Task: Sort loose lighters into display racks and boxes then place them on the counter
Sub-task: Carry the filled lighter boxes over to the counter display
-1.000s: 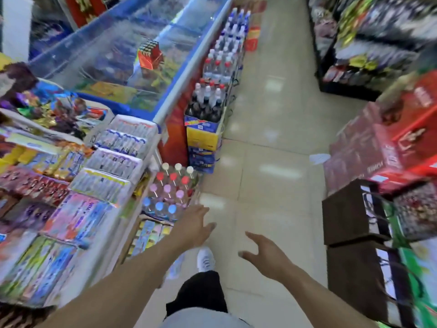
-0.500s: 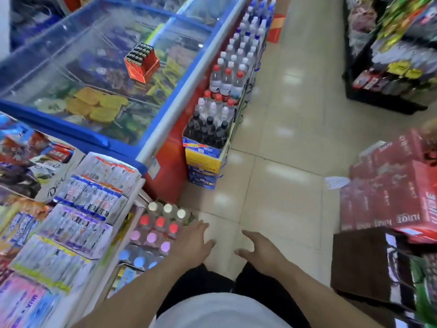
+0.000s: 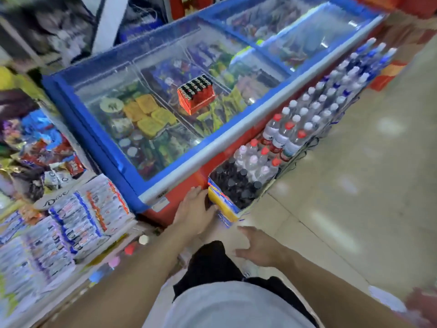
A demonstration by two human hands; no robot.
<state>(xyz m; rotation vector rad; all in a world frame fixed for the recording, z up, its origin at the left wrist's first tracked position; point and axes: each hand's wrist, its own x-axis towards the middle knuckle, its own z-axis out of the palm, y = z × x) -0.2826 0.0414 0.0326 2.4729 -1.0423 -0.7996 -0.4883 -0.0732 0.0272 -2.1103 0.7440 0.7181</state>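
Note:
A red display box of lighters (image 3: 196, 97) with dark tops stands on the glass lid of the blue chest freezer (image 3: 165, 147), well beyond both hands. My left hand (image 3: 194, 210) is stretched forward, fingers apart, empty, in front of the freezer's red front corner and beside a yellow bottle carton. My right hand (image 3: 257, 247) hangs lower over the floor, fingers spread, holding nothing. No loose lighters are visible in either hand.
Cartons and packs of drink bottles (image 3: 293, 138) line the freezer's front along the aisle. A tilted rack of packaged goods (image 3: 78, 221) fills the left. The tiled floor (image 3: 354, 185) stretches to the right.
The view has swung left and moved closer to the freezer. The lighter box now sits nearer the centre. Both empty hands have advanced; the left one now reaches the freezer's corner.

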